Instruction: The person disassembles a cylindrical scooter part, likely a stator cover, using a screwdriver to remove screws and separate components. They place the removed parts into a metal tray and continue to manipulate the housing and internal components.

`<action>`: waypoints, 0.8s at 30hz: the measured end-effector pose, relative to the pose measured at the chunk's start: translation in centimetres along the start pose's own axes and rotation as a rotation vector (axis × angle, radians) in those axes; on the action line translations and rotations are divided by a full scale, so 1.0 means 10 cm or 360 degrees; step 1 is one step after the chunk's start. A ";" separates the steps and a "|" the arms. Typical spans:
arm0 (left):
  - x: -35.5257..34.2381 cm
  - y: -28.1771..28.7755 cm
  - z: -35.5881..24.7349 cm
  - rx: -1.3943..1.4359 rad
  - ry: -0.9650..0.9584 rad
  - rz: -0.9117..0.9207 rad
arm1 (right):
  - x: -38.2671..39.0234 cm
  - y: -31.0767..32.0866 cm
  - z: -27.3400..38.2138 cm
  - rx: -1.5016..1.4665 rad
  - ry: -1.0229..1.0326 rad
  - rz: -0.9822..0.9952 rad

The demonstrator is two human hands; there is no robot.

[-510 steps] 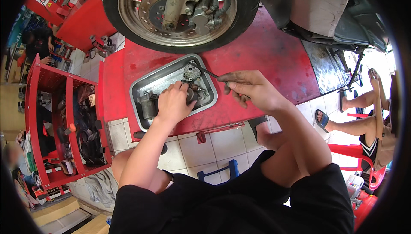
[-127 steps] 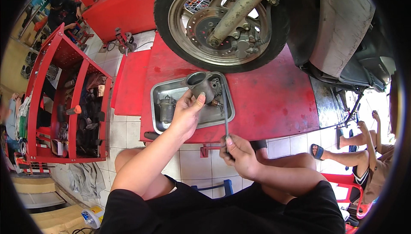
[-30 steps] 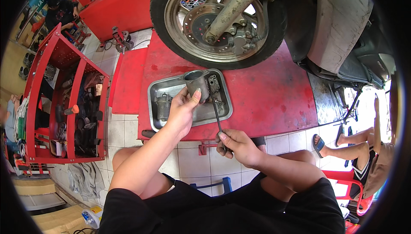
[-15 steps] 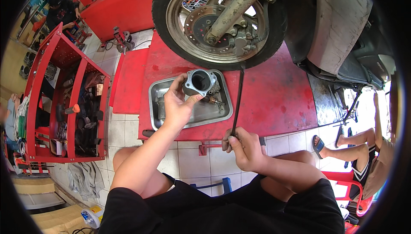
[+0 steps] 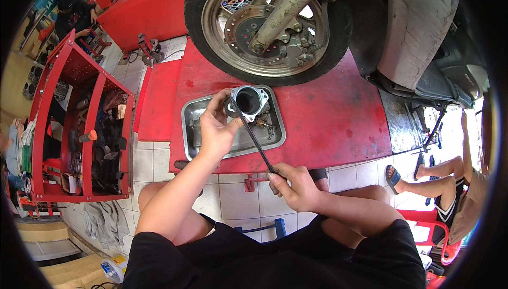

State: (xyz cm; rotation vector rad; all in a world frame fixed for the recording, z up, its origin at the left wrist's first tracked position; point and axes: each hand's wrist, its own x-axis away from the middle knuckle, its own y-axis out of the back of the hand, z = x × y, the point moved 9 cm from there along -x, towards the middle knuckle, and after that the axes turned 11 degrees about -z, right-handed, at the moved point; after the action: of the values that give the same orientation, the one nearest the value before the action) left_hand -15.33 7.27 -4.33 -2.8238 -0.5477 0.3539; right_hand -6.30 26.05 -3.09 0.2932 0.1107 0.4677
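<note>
My left hand [image 5: 216, 130] is closed around a grey metal engine cylinder [image 5: 248, 102], its flanged open end and dark round bore facing up. It is held above a shallow metal tray [image 5: 238, 146]. In my right hand [image 5: 298, 187] is the near end of a long, thin dark rod [image 5: 257, 143]; its tip kind I cannot make out. The rod slants up to the left, and its far end crosses the left edge of the cylinder's flange. Whether it presses on the flange is unclear. Beside the cylinder, small metal parts [image 5: 266, 125] lie in the tray.
The tray stands on a red platform [image 5: 333, 125], below a scooter's front wheel [image 5: 206, 51]. A red tool shelf [image 5: 69, 114] with tools and parts stands at left. One person [image 5: 74, 21] is at far left; another person's leg [image 5: 423, 188] shows at right.
The rod has swung left, from standing nearly upright beside the tray to lying across the cylinder's flange. My right hand has moved slightly left and down; the left keeps its hold.
</note>
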 end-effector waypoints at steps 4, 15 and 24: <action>0.02 0.03 0.00 -0.0015 -0.0010 -0.0006 | 0.00 0.08 0.03 -0.0172 -0.0040 -0.0145; 0.03 -0.03 -0.05 0.0053 0.0003 0.0068 | -0.02 0.11 0.05 -0.0207 -0.0126 -0.0045; 0.05 -0.05 -0.04 0.0034 0.0051 0.0069 | -0.03 0.15 0.05 -0.0299 -0.0162 -0.0142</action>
State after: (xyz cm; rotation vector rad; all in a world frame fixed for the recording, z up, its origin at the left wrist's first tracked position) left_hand -14.96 7.83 -3.95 -2.8189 -0.4741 0.3197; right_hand -7.12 27.09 -2.19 0.1267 -0.0197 0.3708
